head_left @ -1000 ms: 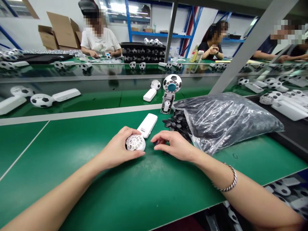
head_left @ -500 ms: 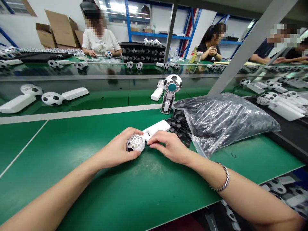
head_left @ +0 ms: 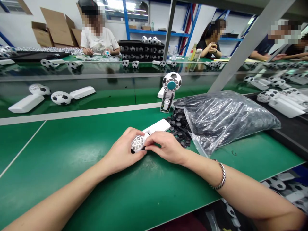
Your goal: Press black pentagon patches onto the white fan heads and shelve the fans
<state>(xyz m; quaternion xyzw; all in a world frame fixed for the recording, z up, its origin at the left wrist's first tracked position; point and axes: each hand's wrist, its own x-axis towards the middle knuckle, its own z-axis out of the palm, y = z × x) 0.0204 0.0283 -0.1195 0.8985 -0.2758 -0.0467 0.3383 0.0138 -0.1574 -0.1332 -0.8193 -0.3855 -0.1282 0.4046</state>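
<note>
My left hand (head_left: 124, 150) is wrapped round the ball-shaped head of a white handheld fan (head_left: 138, 143), whose web-like grille faces up. The fan's white handle (head_left: 158, 126) lies on the green table, pointing away to the right. At the right side of the ball, the thumb and forefinger of my right hand (head_left: 166, 147) are pinched together. A dark bit shows at their tips, apparently a small black piece; the fingers hide most of it. Just beyond my right hand lies a heap of small black pieces (head_left: 180, 123).
A clear plastic bag (head_left: 228, 115) of dark pieces lies at right. Behind the handle stands an opened football-patterned fan (head_left: 171, 85). More fans (head_left: 61, 98) lie on the belt (head_left: 115, 93) beyond the pale rail. A slanted grey post (head_left: 250, 45) rises at right. Co-workers sit opposite.
My right hand's fingertips have moved left, from just beside the ball onto its edge. My left hand and the ball have shifted slightly right. Fans on the belt have moved right.
</note>
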